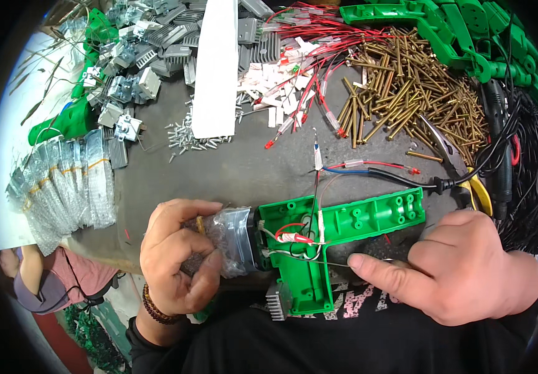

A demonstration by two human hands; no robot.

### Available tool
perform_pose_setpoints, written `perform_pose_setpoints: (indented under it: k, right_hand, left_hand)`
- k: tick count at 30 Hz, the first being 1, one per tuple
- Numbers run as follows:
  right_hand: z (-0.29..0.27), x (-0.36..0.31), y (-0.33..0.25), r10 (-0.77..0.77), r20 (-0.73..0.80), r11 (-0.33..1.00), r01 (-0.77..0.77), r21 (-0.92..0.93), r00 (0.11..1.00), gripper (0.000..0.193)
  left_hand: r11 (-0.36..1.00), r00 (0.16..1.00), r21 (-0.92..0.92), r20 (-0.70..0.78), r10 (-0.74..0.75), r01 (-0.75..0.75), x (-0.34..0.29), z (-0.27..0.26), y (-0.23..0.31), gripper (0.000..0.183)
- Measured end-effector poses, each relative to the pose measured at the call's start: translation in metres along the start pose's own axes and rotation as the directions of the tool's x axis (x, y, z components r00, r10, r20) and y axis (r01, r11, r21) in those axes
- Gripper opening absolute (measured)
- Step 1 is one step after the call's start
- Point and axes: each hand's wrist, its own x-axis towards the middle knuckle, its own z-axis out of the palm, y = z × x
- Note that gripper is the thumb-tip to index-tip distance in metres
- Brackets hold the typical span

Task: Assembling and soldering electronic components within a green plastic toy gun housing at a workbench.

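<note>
My left hand point(178, 255) is closed round a part wrapped in bubble film and clear plastic point(230, 240). The part joins the left end of an open green pistol-shaped housing half point(368, 215). Red, white and black wires and a small red-tipped indicator light point(295, 237) lie inside the housing. A thin wire point(337, 263) runs from the housing to my right hand point(450, 268), whose fingers are curled round its end, with one digit stretched toward the housing. A grey finned heat sink point(278, 302) sits at the housing's lower left. A black power cord point(428, 185) leads to its wires above.
Brass screws point(400, 87), red-wired lights point(319, 37) and small silver screws point(197, 128) lie in heaps beyond. Yellow-handled pliers point(478, 190) rest at right by black cables point(534, 156). Bubble-wrapped parts point(72, 187) lie at left; green housings point(456, 31) are stacked far right.
</note>
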Motion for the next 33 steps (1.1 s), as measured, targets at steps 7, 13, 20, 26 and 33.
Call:
perform_pose_setpoints:
  k: [7,13,20,26,33]
  right_hand:
    - [0.008,-0.005,0.007,0.05,0.031,0.982,-0.055,0.182,0.998,0.053]
    - [0.011,-0.006,0.006,0.043,0.122,0.975,-0.068,0.211,0.992,0.052]
    - [0.006,0.002,-0.001,-0.02,0.114,0.993,0.006,0.12,0.993,0.048]
    - [0.012,0.006,-0.009,-0.06,-0.048,0.995,0.056,-0.083,0.997,0.037]
    - [0.033,0.014,-0.007,-0.14,-0.293,0.901,-0.001,-0.435,0.946,0.038]
  left_hand:
    - [0.999,0.999,0.025,0.046,-0.029,0.028,0.005,0.001,0.007,0.018]
    - [0.995,0.995,-0.003,0.018,-0.1,0.1,-0.001,0.002,0.006,0.018]
    - [0.982,0.984,-0.076,-0.036,-0.175,0.172,-0.004,0.006,0.006,0.015]
    - [0.978,0.979,-0.075,-0.05,-0.2,0.196,-0.004,0.006,0.007,0.014]
    - [0.983,0.983,-0.057,-0.048,-0.179,0.176,-0.004,0.002,0.003,0.014]
